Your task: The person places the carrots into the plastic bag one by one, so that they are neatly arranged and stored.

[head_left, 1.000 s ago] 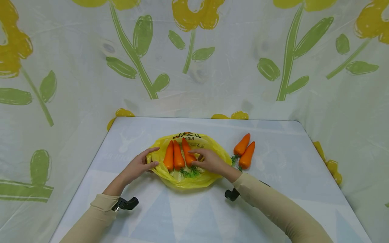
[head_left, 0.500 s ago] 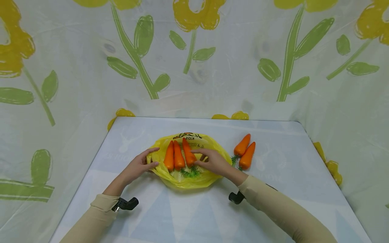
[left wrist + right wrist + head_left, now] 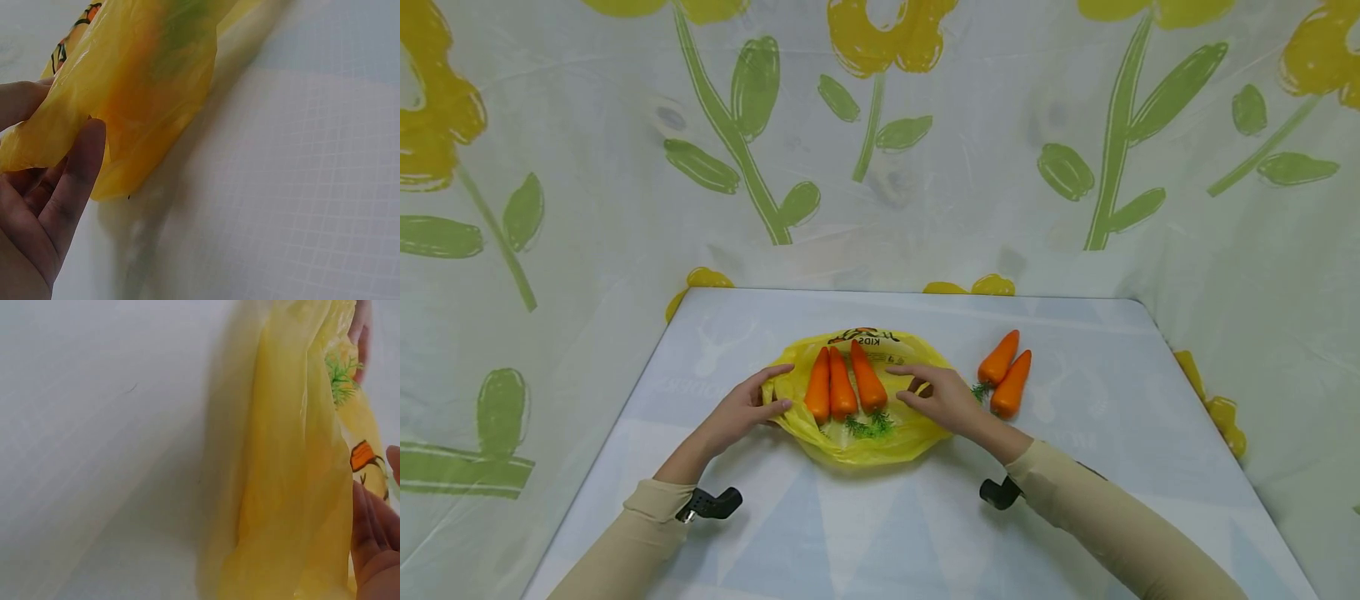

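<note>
A yellow plastic bag (image 3: 857,452) lies spread with its mouth facing up. Inside it three orange toy carrots (image 3: 841,387) with green tops rest side by side, tips pointing away. My left hand (image 3: 747,407) holds the bag's left edge between thumb and fingers; the left wrist view shows the film (image 3: 156,119) there, with orange showing through. Over the bag's right part hovers my right hand (image 3: 942,398), thumb and forefinger apart, holding nothing, just right of the rightmost carrot (image 3: 868,385). In the right wrist view the bag's side (image 3: 287,475) covers part of that hand.
Two more toy carrots (image 3: 1011,387) lie together on the white table (image 3: 1075,350), right of the bag. Behind the table hangs a flower-patterned curtain (image 3: 970,167). A black wrist camera (image 3: 1000,493) sits on the right sleeve, another wrist camera (image 3: 715,503) on the left.
My right hand has let go of the rightmost carrot in the bag and drawn back to the right. The left hand stays at the bag's edge.
</note>
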The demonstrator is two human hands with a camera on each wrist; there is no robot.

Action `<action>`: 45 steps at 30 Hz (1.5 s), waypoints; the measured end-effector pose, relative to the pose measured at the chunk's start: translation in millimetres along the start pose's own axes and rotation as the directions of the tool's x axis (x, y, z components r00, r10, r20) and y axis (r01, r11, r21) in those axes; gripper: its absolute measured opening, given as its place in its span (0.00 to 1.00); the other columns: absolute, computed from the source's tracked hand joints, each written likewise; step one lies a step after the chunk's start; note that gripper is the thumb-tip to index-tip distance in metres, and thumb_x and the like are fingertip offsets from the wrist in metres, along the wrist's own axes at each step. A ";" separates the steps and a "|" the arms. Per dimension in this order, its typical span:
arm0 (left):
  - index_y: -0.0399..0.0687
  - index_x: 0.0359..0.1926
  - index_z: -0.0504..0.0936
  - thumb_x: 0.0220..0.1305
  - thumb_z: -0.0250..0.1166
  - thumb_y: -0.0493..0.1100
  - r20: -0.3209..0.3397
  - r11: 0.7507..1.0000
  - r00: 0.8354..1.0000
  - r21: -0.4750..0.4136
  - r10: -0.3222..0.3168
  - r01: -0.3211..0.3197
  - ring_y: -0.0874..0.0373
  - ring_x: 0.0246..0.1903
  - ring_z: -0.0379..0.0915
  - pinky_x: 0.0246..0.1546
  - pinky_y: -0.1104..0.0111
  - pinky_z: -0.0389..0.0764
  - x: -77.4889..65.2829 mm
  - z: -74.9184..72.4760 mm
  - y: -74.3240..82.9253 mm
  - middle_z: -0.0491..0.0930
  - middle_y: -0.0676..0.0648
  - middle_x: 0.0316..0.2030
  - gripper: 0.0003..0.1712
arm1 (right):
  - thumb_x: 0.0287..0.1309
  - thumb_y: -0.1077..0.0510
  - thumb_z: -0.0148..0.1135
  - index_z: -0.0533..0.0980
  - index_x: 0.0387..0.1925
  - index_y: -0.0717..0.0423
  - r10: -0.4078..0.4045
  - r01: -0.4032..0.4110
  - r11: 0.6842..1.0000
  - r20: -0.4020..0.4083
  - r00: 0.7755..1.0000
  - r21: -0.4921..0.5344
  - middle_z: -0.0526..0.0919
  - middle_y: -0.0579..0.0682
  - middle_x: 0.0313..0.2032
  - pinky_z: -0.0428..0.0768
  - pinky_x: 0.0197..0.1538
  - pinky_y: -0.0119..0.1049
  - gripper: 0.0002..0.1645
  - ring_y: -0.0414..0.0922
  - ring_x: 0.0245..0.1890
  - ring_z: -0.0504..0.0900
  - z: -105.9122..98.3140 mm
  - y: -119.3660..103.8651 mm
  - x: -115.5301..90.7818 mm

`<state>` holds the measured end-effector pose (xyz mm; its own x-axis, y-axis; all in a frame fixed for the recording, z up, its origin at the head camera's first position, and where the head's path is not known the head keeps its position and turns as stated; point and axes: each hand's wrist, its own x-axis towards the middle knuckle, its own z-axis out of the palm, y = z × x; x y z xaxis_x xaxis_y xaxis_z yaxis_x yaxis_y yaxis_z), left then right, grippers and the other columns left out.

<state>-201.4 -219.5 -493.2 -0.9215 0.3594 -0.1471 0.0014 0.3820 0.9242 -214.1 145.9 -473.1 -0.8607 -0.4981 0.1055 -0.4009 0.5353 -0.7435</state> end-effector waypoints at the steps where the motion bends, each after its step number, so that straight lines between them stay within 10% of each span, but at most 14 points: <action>1: 0.47 0.77 0.61 0.71 0.67 0.47 0.000 1.000 1.000 0.003 0.000 0.000 0.47 0.44 0.78 0.42 0.63 0.87 0.1 -0.1 0.0 0.56 0.34 0.74 0.40 | 0.67 0.56 0.67 0.78 0.65 0.47 -0.002 0.002 1.000 -0.007 1.000 0.003 0.85 0.56 0.49 0.84 0.41 0.32 0.25 0.40 0.35 0.83 -1.5 0.1 -1.0; 45: 0.47 0.77 0.60 0.71 0.67 0.46 0.010 1.000 1.000 -0.007 -0.008 0.009 0.47 0.42 0.79 0.41 0.64 0.86 1.2 0.4 0.3 0.58 0.33 0.73 0.40 | 0.67 0.59 0.67 0.80 0.62 0.49 -0.016 0.031 0.998 -0.266 0.964 0.053 0.86 0.49 0.46 0.83 0.40 0.31 0.22 0.44 0.35 0.78 -41.7 24.2 -39.9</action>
<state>-202.3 -218.6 -493.2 -0.9176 0.3646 -0.1584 -0.0093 0.3788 0.9254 -202.5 207.3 -467.8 -0.9067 -0.3074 0.2888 -0.4101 0.4825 -0.7740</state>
